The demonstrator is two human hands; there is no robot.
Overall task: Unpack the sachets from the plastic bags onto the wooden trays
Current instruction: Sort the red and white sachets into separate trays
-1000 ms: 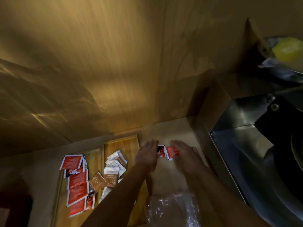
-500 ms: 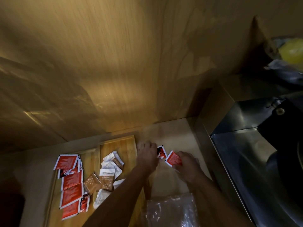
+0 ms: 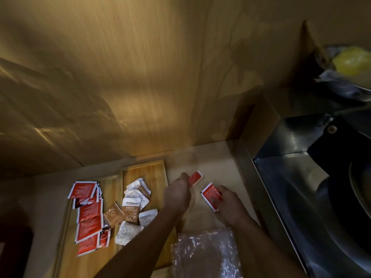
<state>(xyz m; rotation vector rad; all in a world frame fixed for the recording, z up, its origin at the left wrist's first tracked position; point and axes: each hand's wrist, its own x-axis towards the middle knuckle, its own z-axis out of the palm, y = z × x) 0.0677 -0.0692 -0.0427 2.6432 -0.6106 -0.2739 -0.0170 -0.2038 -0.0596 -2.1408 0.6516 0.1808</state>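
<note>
My left hand (image 3: 176, 194) grips a small red sachet (image 3: 195, 177) above the counter, just right of the wooden trays. My right hand (image 3: 228, 204) holds another red sachet (image 3: 210, 196) a little lower and to the right. Two wooden trays lie side by side: the left tray (image 3: 112, 189) carries a column of red sachets (image 3: 88, 215), the right tray (image 3: 152, 171) carries white and brown sachets (image 3: 132, 209). A clear plastic bag (image 3: 206, 251) lies crumpled on the counter below my hands, between my forearms.
A wood-panelled wall rises behind the counter (image 3: 212, 157). To the right stands a shiny steel sink (image 3: 297, 187) with a dark object inside. A yellow item (image 3: 351, 61) sits on a ledge at the upper right.
My hands have drawn apart, each lifting one red sachet from the pair that lay together on the counter. The left hand's sachet has moved up and the right hand's down and right.
</note>
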